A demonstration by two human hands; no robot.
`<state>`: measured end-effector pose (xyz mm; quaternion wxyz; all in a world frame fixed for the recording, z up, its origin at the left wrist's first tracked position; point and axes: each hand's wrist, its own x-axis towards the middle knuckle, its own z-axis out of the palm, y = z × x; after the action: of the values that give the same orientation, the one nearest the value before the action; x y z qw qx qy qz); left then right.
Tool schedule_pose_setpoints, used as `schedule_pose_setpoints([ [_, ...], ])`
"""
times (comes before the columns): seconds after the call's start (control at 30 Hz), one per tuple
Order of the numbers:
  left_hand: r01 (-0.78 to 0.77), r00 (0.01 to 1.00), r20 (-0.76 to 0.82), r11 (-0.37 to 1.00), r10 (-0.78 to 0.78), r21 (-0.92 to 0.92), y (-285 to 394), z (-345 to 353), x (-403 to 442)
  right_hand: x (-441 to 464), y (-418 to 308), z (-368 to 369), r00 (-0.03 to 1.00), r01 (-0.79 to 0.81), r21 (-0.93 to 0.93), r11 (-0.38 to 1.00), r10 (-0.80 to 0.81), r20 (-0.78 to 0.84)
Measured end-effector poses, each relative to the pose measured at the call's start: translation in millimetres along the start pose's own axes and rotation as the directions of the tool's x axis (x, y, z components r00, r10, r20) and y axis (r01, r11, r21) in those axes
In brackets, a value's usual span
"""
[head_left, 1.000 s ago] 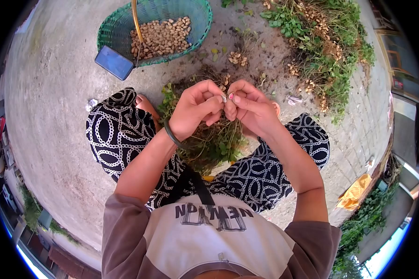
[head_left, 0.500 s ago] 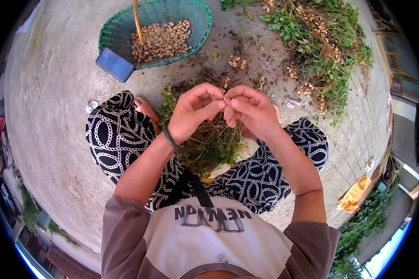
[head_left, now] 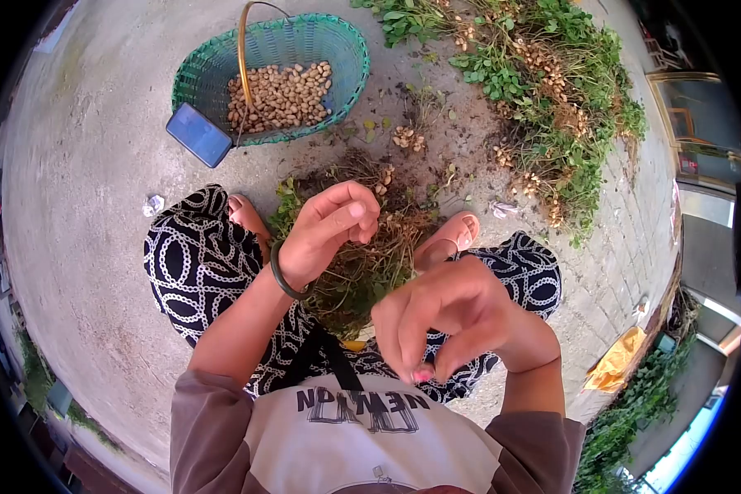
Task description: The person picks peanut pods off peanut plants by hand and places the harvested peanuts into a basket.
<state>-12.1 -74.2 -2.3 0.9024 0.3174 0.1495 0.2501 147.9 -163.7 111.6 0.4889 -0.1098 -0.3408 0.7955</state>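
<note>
- Right hand: its grip pinches a small pink piece, near, above the shirt.
- Left hand: curled, farther off; cannot tell whether it holds anything.
- Plant bundle between the feet.
- Far left, green basket containing peanuts, phone at its near rim.
- Far right, leafy peanut plants.

Concrete floor: green basket, peanut plants, loose pods, white scrap.

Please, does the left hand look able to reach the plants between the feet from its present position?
Most likely yes: the left hand appears over the plants, nothing visible blocks it, and the right hand is to one side. Its height is hard to judge.
</note>
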Motion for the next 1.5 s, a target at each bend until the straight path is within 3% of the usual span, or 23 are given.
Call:
schedule_pose_setpoints([
  [0.07,0.013,1.000,-0.023,1.000,-0.013,0.027,-1.5,1.1,0.9,8.5,-18.5,27.9,0.978,-0.063,-0.038,0.997,0.069,0.196],
  [0.13,0.025,0.999,-0.033,0.999,-0.024,0.045,-1.2,2.6,1.0,11.9,-8.3,42.0,0.979,0.076,-0.018,0.997,-0.071,0.189],
  [0.23,0.029,0.998,-0.061,0.999,-0.028,0.016,0.6,0.1,-0.7,24.1,-13.0,48.8,0.967,0.118,0.006,0.993,-0.116,0.229],
  [0.57,-0.001,0.999,-0.033,0.999,0.003,0.054,6.0,-1.8,-6.2,31.3,-0.9,52.9,0.963,0.059,0.083,0.995,-0.078,0.257],
  [0.73,-0.032,0.999,-0.031,0.999,0.032,0.011,6.0,0.3,-7.0,34.0,5.8,56.2,0.948,0.118,0.102,0.988,-0.142,0.283],
  [0.83,-0.028,0.999,-0.014,0.996,0.029,0.089,5.4,1.3,-7.2,29.4,11.6,54.2,0.937,0.083,0.141,0.987,-0.126,0.326],
  [0.93,-0.012,1.000,-0.014,0.996,0.013,0.089,5.2,2.3,-7.5,27.7,14.0,57.5,0.947,0.059,0.204,0.977,-0.120,0.297],
  [1.13,-0.008,0.999,-0.045,0.998,0.011,0.067,9.8,4.3,-10.8,41.8,38.9,66.4,0.930,0.234,0.358,0.904,-0.315,0.187],
  [1.27,-0.016,1.000,-0.025,0.998,0.018,0.064,10.6,0.9,-11.6,49.5,53.8,66.9,0.905,0.289,0.388,0.875,-0.382,0.188],
  [1.43,-0.037,0.998,-0.050,0.999,0.038,0.019,12.2,0.1,-12.3,51.7,46.8,66.3,0.934,0.242,0.353,0.904,-0.315,0.168],
  [1.5,-0.047,0.998,-0.046,0.999,0.047,0.014,12.3,-1.1,-13.7,51.6,62.0,66.0,0.899,0.317,0.363,0.876,-0.400,0.180],
])
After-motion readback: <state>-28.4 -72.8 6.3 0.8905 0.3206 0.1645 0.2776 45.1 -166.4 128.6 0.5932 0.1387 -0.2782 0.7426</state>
